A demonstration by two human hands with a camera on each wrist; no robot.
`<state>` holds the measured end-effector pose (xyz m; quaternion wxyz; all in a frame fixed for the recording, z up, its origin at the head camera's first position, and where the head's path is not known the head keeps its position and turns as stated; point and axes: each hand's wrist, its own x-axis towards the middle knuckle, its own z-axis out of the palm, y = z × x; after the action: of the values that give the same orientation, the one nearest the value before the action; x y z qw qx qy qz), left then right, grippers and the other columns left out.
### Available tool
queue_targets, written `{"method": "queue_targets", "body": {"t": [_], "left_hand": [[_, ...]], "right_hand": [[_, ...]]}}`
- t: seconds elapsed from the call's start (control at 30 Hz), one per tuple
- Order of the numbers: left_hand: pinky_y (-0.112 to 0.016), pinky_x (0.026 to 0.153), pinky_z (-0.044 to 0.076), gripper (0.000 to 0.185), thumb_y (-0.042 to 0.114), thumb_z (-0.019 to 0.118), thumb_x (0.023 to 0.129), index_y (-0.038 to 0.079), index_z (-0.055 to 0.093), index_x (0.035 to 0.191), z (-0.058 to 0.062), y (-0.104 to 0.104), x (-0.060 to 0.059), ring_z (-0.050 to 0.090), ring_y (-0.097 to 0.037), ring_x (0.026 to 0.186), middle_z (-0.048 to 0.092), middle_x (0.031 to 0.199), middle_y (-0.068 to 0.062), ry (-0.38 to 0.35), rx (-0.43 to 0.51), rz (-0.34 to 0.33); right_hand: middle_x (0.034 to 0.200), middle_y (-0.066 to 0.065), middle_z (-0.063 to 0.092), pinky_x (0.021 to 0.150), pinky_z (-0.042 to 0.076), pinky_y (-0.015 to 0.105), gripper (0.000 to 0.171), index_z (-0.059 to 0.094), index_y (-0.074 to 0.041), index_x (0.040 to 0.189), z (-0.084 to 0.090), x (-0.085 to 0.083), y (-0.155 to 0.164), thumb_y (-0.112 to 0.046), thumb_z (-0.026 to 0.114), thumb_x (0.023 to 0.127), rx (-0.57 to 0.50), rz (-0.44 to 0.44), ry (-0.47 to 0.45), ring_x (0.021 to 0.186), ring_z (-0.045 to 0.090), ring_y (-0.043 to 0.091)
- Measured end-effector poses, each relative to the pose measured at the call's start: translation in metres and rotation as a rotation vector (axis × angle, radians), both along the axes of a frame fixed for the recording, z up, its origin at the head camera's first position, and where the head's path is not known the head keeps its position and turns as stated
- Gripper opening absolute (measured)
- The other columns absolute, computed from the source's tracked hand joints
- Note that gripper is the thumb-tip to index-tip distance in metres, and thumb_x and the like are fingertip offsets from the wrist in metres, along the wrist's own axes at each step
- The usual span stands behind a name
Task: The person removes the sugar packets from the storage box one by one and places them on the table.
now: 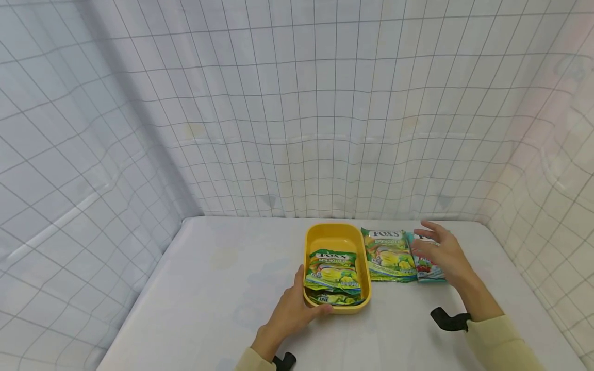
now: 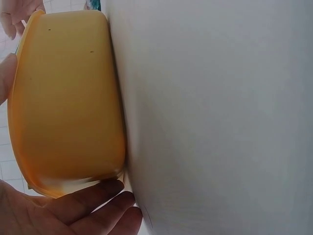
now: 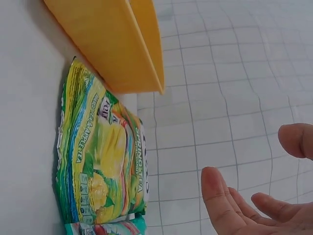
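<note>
Your left hand [image 1: 292, 305] grips tub [image 1: 335, 238] at near-left corner; keep steady. Your right hand [image 1: 446, 257], fingers loose, empty, hovers near right bag [image 1: 429, 275]; best pinched by edge.

Diffuse light fills the head view, cool on the left wall [image 1: 69, 154] and warmer on the right wall [image 1: 547, 196], with soft shadows on the table [image 1: 185, 309]. Left wrist view: narrow shadow along the tub [image 2: 68, 107]. Right wrist view: greyer, slightly soft.
</note>
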<state>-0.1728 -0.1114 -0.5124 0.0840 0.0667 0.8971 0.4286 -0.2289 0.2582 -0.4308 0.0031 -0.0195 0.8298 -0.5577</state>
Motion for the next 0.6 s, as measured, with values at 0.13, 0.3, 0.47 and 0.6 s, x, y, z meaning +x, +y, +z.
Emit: {"method": "queue_targets", "body": {"t": [0.13, 0.3, 0.47, 0.6], "left_hand": [[-0.056, 0.1, 0.045, 0.131, 0.068, 0.081, 0.074, 0.004, 0.01, 0.163, 0.0, 0.0, 0.0, 0.059, -0.036, 0.119, 0.056, 0.138, -0.025, 0.008, -0.006, -0.001], [-0.056, 0.099, 0.046, 0.131, 0.069, 0.08, 0.074, 0.004, 0.01, 0.163, -0.001, 0.0, 0.0, 0.058, -0.037, 0.12, 0.055, 0.139, -0.026, 0.015, -0.016, -0.001], [-0.056, 0.1, 0.045, 0.13, 0.07, 0.08, 0.074, 0.004, 0.01, 0.163, -0.001, 0.0, 0.0, 0.058, -0.038, 0.121, 0.054, 0.14, -0.027, 0.018, -0.016, -0.001], [-0.056, 0.1, 0.046, 0.13, 0.069, 0.08, 0.075, 0.004, 0.01, 0.163, 0.0, 0.0, -0.001, 0.058, -0.038, 0.121, 0.054, 0.14, -0.027, 0.024, -0.016, -0.002]], "right_hand": [[0.154, 0.03, 0.038, 0.093, 0.053, 0.048, 0.079, 0.017, -0.002, 0.162, 0.002, 0.003, -0.01, -0.026, 0.064, 0.103, -0.018, 0.031, 0.015, 0.116, 0.063, 0.041], [0.155, 0.031, 0.035, 0.09, 0.055, 0.044, 0.079, 0.015, -0.003, 0.162, 0.003, 0.004, -0.022, -0.021, 0.064, 0.103, -0.04, 0.07, 0.016, 0.119, 0.06, 0.046], [0.155, 0.028, 0.038, 0.092, 0.053, 0.05, 0.08, 0.016, -0.005, 0.163, 0.005, 0.006, -0.033, -0.023, 0.065, 0.102, 0.013, 0.098, 0.032, 0.12, 0.06, 0.043], [0.154, 0.025, 0.041, 0.094, 0.051, 0.054, 0.081, 0.018, -0.007, 0.163, 0.005, 0.008, -0.041, -0.027, 0.066, 0.101, 0.051, 0.114, 0.044, 0.123, 0.057, 0.042]]}}
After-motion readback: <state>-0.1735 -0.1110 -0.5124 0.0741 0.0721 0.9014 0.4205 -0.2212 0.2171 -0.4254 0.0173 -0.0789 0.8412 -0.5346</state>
